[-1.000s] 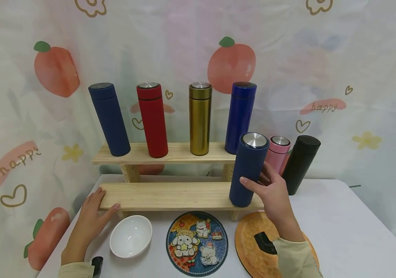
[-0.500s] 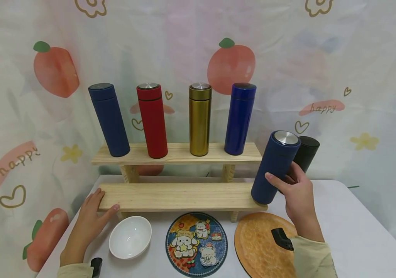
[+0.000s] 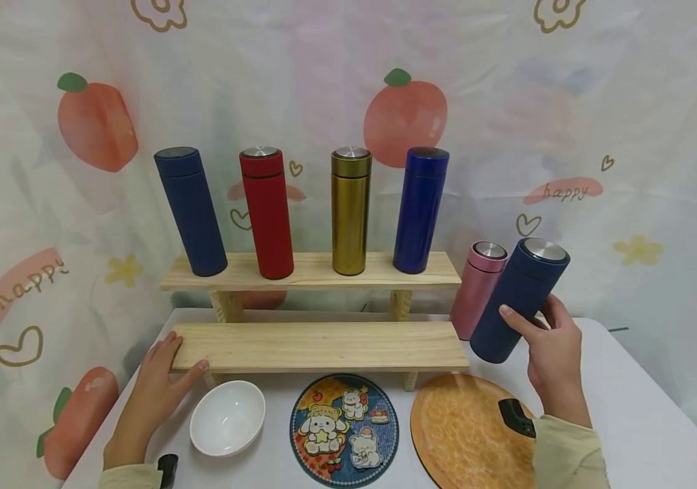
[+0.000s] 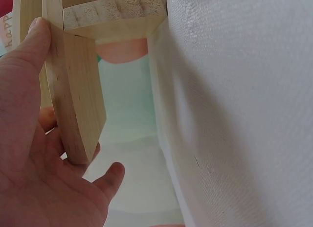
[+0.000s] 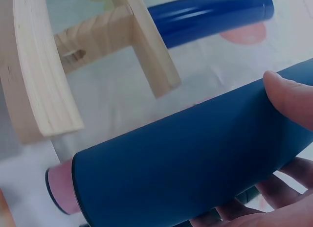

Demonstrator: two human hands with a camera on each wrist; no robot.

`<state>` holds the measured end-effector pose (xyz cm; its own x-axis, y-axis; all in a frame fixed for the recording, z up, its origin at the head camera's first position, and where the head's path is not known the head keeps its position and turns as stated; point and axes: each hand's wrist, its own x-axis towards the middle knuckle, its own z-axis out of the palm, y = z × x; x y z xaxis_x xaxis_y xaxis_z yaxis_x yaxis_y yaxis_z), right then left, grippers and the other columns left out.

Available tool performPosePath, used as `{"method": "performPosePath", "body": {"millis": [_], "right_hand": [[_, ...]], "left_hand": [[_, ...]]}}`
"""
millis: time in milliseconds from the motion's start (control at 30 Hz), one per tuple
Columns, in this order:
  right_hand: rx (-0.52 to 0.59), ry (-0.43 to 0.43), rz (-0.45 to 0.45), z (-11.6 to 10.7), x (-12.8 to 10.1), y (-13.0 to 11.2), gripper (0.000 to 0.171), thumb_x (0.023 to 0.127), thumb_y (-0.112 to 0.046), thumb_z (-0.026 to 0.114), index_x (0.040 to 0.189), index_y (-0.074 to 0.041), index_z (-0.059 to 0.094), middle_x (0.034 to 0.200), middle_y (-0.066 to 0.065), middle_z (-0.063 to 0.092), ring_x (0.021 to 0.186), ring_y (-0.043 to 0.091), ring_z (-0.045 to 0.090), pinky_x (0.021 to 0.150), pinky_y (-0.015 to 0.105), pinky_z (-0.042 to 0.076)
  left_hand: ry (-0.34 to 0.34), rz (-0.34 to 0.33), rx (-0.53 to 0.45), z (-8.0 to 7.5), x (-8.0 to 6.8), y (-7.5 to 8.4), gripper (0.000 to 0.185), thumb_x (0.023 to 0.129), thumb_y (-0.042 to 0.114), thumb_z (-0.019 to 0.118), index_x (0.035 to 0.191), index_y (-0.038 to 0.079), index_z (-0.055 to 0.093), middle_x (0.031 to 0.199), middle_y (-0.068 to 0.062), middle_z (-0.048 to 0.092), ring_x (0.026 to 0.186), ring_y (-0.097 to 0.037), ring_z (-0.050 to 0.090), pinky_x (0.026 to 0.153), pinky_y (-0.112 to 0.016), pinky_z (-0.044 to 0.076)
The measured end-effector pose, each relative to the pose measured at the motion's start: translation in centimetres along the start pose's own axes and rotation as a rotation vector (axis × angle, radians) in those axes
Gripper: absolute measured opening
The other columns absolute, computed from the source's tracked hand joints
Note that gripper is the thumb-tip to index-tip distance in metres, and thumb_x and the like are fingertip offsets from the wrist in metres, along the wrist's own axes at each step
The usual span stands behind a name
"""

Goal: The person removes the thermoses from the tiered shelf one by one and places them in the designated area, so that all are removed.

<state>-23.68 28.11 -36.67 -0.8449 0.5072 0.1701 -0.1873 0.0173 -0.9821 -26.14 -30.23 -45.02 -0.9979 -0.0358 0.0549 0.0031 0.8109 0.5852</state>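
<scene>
While your right hand [image 3: 550, 353] curls its fingers [image 3: 515, 320] round the matte navy flask [image 3: 518, 300], that smooth cylinder hangs tilted above the tabletop [image 3: 623, 401], its brushed steel cap leaning toward 1 o'clock and its base off the lower plank's right end. Just at its 9 o'clock stands a pink flask [image 3: 477, 291], upright on the tabletop. Your left hand [image 3: 155, 394] lies flat with fingers straight along the left end of the lower plank [image 3: 318, 345], pale raw wood with a visible grain. On the upper plank [image 3: 312, 270] four tall cylinders stand in a row: a dark navy flask [image 3: 191, 210], a red flask [image 3: 266, 212], a glossy gold flask [image 3: 350, 210] and a shiny blue flask [image 3: 420, 209]. Toward 6 o'clock from the planks lie a round white bowl [image 3: 228, 417], a round cartoon mat [image 3: 345, 428] and a textured orange disc [image 3: 465, 435].

From the left wrist, your left hand [image 4: 34, 153] touches the rounded plank end [image 4: 76, 100]; the thumb rests against its edge, the other fingers lie relaxed beneath, beside the woven white cloth [image 4: 239, 109].

From the right wrist, your thumb [image 5: 289, 97] presses the navy flask [image 5: 186, 163], whose velvety barrel fills the view, with fingertips wrapped under it at 5 o'clock. Behind its base peeks the pink flask [image 5: 59, 188]; toward 12 o'clock lies the shiny blue flask [image 5: 210, 14], above the wooden shelf leg [image 5: 151, 51].
</scene>
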Motion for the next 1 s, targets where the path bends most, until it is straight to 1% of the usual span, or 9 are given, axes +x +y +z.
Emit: {"method": "performPosePath", "body": {"millis": [133, 267, 467, 700, 867, 1000], "right_hand": [[-0.008, 0.023, 0.019, -0.7, 0.3, 0.2, 0.081, 0.096, -0.009, 0.081, 0.166, -0.014, 0.040, 0.168, 0.012, 0.039, 0.144, 0.035, 0.040, 0.129, 0.048, 0.023], [-0.032, 0.035, 0.050, -1.4, 0.6, 0.4, 0.083, 0.097, -0.012, 0.080, 0.168, -0.016, 0.037, 0.171, 0.010, 0.036, 0.148, 0.036, 0.037, 0.130, 0.049, 0.021], [-0.031, 0.071, 0.074, -2.3, 1.2, 1.2, 0.083, 0.097, -0.011, 0.081, 0.168, -0.018, 0.038, 0.170, 0.008, 0.037, 0.148, 0.034, 0.038, 0.129, 0.047, 0.024], [-0.030, 0.121, 0.127, -3.1, 2.0, 2.1, 0.086, 0.099, -0.014, 0.080, 0.170, -0.022, 0.032, 0.175, 0.001, 0.029, 0.159, 0.032, 0.029, 0.129, 0.048, 0.021], [-0.078, 0.133, 0.147, -3.8, 2.3, 2.9, 0.087, 0.100, -0.019, 0.078, 0.171, -0.024, 0.028, 0.177, -0.001, 0.025, 0.161, 0.034, 0.025, 0.128, 0.050, 0.020], [-0.074, 0.150, 0.162, -4.4, 2.5, 3.5, 0.087, 0.101, -0.019, 0.077, 0.172, -0.024, 0.027, 0.177, -0.003, 0.024, 0.161, 0.034, 0.023, 0.127, 0.051, 0.020]], "left_hand": [[0.000, -0.001, 0.001, 0.0, 0.0, 0.0, 0.107, 0.100, 0.063, 0.066, 0.165, -0.010, 0.022, 0.172, -0.033, 0.012, 0.157, -0.057, 0.006, 0.118, -0.078, 0.017], [-0.003, -0.003, -0.001, 0.0, 0.0, -0.1, 0.107, 0.100, 0.063, 0.066, 0.165, -0.009, 0.021, 0.173, -0.033, 0.011, 0.157, -0.057, 0.006, 0.118, -0.078, 0.017], [-0.003, -0.003, -0.001, 0.1, 0.0, -0.1, 0.107, 0.100, 0.063, 0.066, 0.165, -0.009, 0.021, 0.173, -0.032, 0.011, 0.157, -0.057, 0.006, 0.118, -0.078, 0.017], [-0.003, -0.007, 0.007, 0.0, 0.1, -0.3, 0.107, 0.100, 0.064, 0.065, 0.165, -0.009, 0.021, 0.173, -0.033, 0.012, 0.157, -0.057, 0.007, 0.118, -0.078, 0.018], [-0.001, -0.001, 0.006, 0.0, 0.1, -0.3, 0.107, 0.100, 0.064, 0.065, 0.165, -0.009, 0.022, 0.173, -0.033, 0.012, 0.157, -0.057, 0.007, 0.118, -0.078, 0.017], [0.001, 0.005, 0.003, 0.1, 0.0, -0.2, 0.107, 0.100, 0.064, 0.065, 0.165, -0.010, 0.022, 0.173, -0.033, 0.012, 0.157, -0.057, 0.006, 0.118, -0.079, 0.017]]}}
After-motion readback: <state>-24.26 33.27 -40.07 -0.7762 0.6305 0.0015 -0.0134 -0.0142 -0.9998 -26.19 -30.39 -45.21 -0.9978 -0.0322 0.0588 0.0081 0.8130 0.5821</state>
